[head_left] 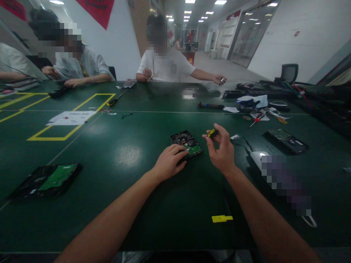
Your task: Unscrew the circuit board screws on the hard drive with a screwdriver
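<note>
Now the left hand point(171, 160) grasps the near corner of a drive point(184, 138), with its fingers bent over the top and its thumb at the near side. This drive lies on the green table point(123, 204), ahead of the person, its green board partly under the fingertips. The right hand point(222, 151) pinches a yellow-and-black tool point(212, 133) between thumb and fingers, raised just right of the drive and apart from it; the tool's tip cannot be made out.

A second drive point(59, 177) lies well off to the left, green board up, and a third drive point(286, 141) lies to the right, beyond a white device point(256, 157) that is partly blurred out. Near the right forearm, a yellow tag point(222, 218) lies flat. Farther back are a red screwdriver point(257, 117), a dark rod-like tool point(211, 105) and, at left, a paper point(71, 117) over yellow tape point(46, 138). Across the table, a co-worker point(164, 67) in a white shirt holds small items in both hands.
</note>
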A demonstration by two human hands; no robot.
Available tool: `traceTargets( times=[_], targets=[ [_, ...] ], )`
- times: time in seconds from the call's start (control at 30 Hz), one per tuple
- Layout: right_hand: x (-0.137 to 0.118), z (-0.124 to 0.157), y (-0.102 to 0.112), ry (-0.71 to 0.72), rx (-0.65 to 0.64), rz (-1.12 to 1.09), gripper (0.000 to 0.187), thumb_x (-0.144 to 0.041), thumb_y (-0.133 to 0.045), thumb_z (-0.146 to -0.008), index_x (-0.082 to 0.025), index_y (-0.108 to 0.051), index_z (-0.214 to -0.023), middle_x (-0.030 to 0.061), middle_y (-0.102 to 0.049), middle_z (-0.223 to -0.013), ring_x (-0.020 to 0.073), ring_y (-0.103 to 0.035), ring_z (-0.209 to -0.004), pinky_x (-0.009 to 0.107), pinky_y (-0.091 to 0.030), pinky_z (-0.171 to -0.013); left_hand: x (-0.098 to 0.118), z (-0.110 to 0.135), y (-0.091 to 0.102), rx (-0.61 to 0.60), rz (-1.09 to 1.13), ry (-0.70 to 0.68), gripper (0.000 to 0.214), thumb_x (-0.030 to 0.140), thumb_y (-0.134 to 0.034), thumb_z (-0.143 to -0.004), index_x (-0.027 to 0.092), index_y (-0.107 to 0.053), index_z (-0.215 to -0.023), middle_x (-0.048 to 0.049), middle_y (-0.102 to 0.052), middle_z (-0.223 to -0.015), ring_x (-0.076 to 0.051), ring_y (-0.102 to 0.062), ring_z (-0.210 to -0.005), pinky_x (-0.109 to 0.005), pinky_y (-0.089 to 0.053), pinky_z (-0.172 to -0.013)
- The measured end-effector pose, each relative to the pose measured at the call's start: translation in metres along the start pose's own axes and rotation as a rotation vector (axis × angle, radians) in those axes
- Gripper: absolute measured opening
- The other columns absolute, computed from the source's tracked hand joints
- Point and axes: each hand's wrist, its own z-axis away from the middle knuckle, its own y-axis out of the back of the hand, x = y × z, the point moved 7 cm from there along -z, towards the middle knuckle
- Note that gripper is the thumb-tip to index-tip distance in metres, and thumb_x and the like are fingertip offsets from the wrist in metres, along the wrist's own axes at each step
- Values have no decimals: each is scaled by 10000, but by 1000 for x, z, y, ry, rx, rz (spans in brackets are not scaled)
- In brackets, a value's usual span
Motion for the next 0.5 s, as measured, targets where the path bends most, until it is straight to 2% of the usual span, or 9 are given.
traceTargets(
  times=[0.13,0.33,0.5],
  targets=[
    [-3,1,5,50,78,109,584,-342,-681,-895,-305,-429,-1421,95,-606,-1302,232,-695,-885,452,-621,-820,-1,0,1,27,33,-21,402,236,-612,-881,221,-589,-1282,-114,-601,-1284,-282,-549,-1206,-505,-497,-999],
    [-5,-1,-4,24,-19,-9,633,-265,-538,-974,-312,-262,-1542,101,-582,-1378,244,-693,-1043,467,-588,-934,1,-2,3,24,36,1,388,229,-607,-885,196,-578,-1270,-120,-600,-1270,-280,-546,-1198,-499,-488,-1018],
    [-5,-1,-2,63,21,91,648,-298,-638,-919,-340,-367,-1506,89,-599,-1364,269,-701,-980,511,-605,-891,-1,-2,1,25,3,-9,418,319,-608,-918,208,-567,-1319,-129,-596,-1272,-293,-549,-1186,-514,-501,-977]
  ],
)
